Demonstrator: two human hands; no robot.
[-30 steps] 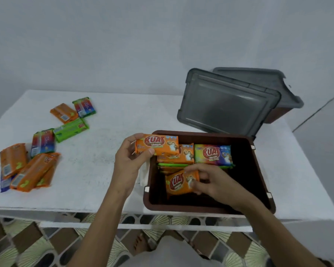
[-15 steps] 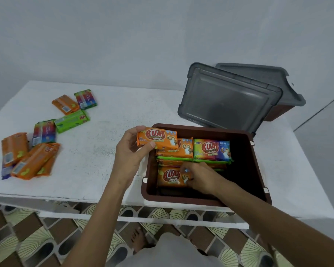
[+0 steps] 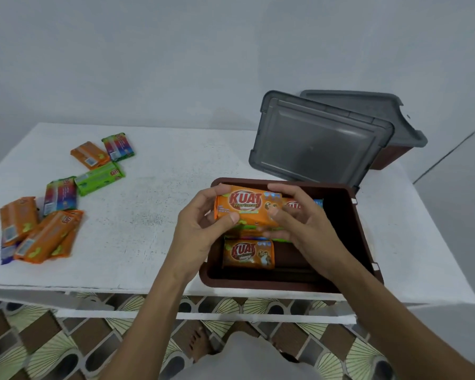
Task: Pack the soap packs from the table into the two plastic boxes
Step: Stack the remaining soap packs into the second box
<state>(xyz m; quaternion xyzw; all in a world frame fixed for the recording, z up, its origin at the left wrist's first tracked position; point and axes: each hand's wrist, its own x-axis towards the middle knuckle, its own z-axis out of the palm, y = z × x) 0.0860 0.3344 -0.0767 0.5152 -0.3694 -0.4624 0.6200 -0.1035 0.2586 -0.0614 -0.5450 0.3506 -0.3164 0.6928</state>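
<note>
Over brown box [image 3: 365,242], orange soap pack [image 3: 247,209] btwn left hand [image 3: 200,231], right hand [image 3: 302,226]

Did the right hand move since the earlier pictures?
Yes: over the brown box, the right hand rose from near side toward far rim, onto the orange pack.

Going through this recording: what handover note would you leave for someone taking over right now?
Left hand and right hand both grip one orange soap pack above the open brown box.
Done: several packs lie in that box, including an orange pack at its near side.
Left: set the held pack in, then move the loose packs from the table's left side.
The second box, at the back, is lidded; a spare grey lid leans before it.
</note>
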